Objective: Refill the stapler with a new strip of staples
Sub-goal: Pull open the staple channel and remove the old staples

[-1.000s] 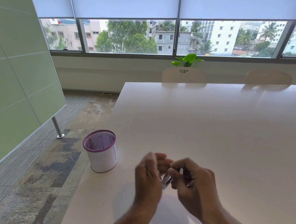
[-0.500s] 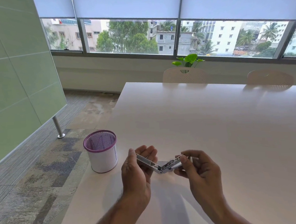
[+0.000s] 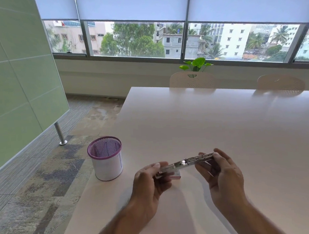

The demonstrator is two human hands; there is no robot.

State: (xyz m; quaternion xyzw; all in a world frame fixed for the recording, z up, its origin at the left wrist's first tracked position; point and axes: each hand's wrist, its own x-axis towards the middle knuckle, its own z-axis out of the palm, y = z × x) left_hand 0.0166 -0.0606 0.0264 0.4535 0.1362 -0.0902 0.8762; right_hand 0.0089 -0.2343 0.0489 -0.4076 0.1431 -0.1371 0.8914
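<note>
stapler (image 3: 186, 163) swung open flat, channel up for loading | left hand (image 3: 150, 184) pinches one end | right hand (image 3: 221, 174) pinches other | pink box (image 3: 176, 176) under left fingertips

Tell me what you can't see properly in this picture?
- Head view: whether the opened stapler has staples inside is too small to tell.
- Head view: the small pink thing under it is mostly hidden by the left hand.
- Head view: the inside bottom of the purple mesh cup is hidden by its wall.
- Head view: the right hand covers the stapler's right end.
</note>
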